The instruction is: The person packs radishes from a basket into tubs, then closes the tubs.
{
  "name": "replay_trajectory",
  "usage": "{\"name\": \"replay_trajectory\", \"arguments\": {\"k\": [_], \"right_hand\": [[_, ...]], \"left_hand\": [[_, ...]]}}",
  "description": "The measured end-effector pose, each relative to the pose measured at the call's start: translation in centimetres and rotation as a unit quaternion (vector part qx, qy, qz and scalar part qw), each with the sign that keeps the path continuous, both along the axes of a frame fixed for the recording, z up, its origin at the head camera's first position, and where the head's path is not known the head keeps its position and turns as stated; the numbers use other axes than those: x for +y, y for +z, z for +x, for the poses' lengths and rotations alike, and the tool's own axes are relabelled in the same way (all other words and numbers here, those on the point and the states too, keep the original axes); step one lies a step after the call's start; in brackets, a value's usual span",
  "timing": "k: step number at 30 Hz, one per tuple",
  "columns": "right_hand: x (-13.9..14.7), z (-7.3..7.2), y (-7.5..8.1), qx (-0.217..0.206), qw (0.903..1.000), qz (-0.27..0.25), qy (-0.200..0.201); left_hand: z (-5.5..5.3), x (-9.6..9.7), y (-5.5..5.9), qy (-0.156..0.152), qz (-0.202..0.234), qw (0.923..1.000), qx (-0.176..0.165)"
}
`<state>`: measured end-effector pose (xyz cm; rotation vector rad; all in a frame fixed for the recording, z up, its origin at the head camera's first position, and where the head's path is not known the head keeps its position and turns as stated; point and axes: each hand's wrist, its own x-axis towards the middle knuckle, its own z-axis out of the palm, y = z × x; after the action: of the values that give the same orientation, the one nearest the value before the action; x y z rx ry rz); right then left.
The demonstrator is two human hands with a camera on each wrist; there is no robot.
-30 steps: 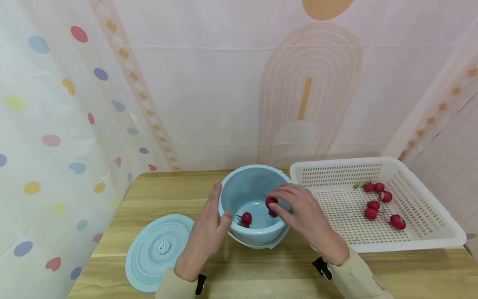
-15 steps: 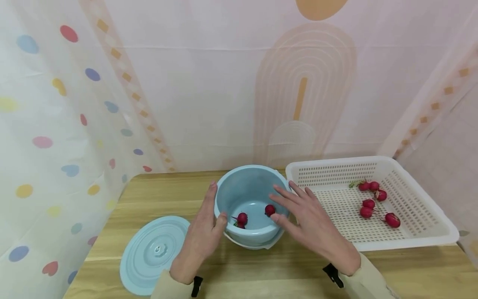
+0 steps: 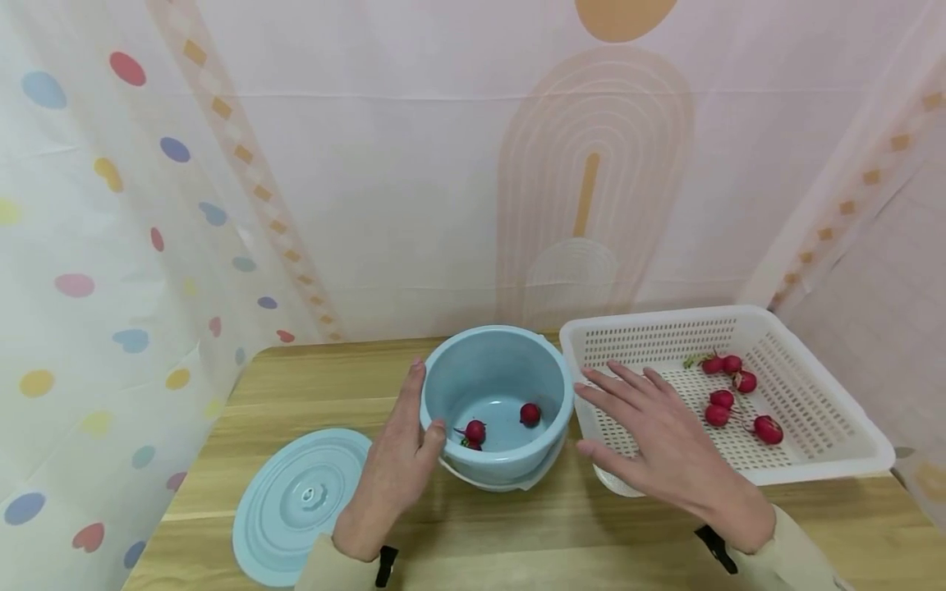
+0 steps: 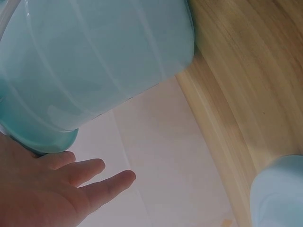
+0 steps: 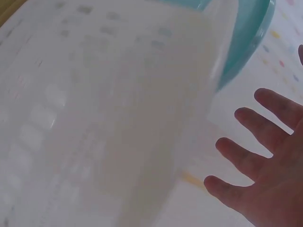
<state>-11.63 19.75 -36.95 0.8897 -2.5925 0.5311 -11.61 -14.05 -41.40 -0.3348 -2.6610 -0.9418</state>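
A light blue bucket (image 3: 497, 460) stands on the wooden table, with red radishes (image 3: 530, 414) lying at the left and right of its floor. My left hand (image 3: 395, 468) rests against the bucket's left rim, fingers extended along the outside and thumb by the near rim. In the left wrist view, the fingers (image 4: 106, 187) are straight and spread just beyond the rim. My right hand (image 3: 661, 447) holds nothing; its fingers are spread over the near left corner of a white plastic basket (image 3: 828, 469). Several more radishes (image 3: 768, 429) lie in the basket's right half.
Left of the bucket, a round light blue lid (image 3: 291, 525) lies flat on the table (image 3: 473, 542). The bucket's white handle (image 3: 473, 483) hangs down in front. A patterned curtain (image 3: 414, 205) closes off the back and left side.
My right hand has let go of a radish inside the bucket, spread its fingers and moved right, out over the basket. My left hand stays at the bucket's rim.
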Motion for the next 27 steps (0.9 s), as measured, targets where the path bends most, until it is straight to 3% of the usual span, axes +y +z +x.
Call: {"name": "replay_trajectory", "arguments": {"k": [13, 27], "right_hand": [[5.3, -1.7, 2.4, 0.070, 0.9971, 0.023, -0.016], [9.9, -5.7, 4.0, 0.038, 0.9969, 0.058, -0.037]], "left_hand": [[-0.3, 0.2, 0.1, 0.004, 0.003, 1.0000, -0.005], [-0.5, 0.7, 0.1, 0.006, 0.003, 0.9999, -0.015]]}}
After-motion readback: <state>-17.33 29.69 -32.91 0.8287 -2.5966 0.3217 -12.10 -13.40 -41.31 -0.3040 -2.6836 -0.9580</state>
